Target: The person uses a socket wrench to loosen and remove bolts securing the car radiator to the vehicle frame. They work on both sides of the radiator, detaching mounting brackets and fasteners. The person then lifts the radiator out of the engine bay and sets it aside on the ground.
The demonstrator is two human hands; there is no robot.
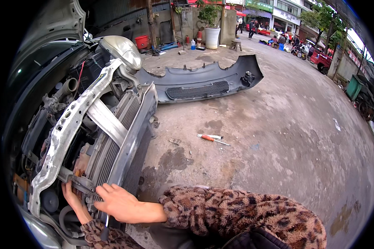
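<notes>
The front of a car stands open at the left, with its pale crossbeam [62, 126] and radiator [122, 120] bared. My left hand [75, 205] reaches up into the gap behind the radiator's near end. Its visible fingers touch a grey bracket [82, 184], and the rest are hidden. My right hand [120, 204] lies over the near end of the radiator with its fingers curled closed; what they grip is covered. Below it a thin shaft with a dark handle [105, 233] shows, and I cannot tell whether this hand holds it.
A grey bumper cover [203, 85] lies on the concrete beyond the car. An orange-handled screwdriver [207, 137] rests on the ground beside another slim tool. Farther back are a red bucket [142, 42], a white planter [212, 38] and a small stool [235, 45]. People [282, 39] gather along the street.
</notes>
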